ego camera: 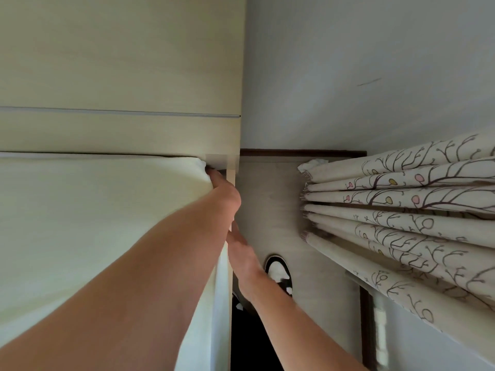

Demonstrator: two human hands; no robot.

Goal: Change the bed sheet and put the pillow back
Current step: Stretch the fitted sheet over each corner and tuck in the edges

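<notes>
Bed sheet (93, 223): pale cream, stretched smooth over the mattress, filling the left half of the head view up to the headboard; corner bunched at the top right, where the mattress meets the frame.
Left hand (223, 192): reaching across the sheet to that far corner, knuckles up, fingers curled over the edge and dug into the gathered fabric at the corner; fingertips hidden behind the cloth.
Right hand (241, 253): lower down along the side of the bed, between mattress edge and bed frame (231, 263); fingers extended together toward the gap and lying against the sheet's side; cannot tell whether any fabric is pinched.
Forearms: both bare, running in from the bottom edge, the left one crossing over the mattress, the right one beside it.
Headboard (120, 76): light wood panel with a horizontal groove, standing behind the mattress.
Floor (267, 199): pale wood-look strip between bed and curtain, dark skirting at its far end.
Shoe (278, 271): black and white, on the floor just beside the right wrist.
Curtain (401, 204): cream, printed with dark branches and pink and yellow buds, hanging in folds on the right.
Wall (361, 62): plain grey-white, one faint dark mark.
Pillow: out of view.
</notes>
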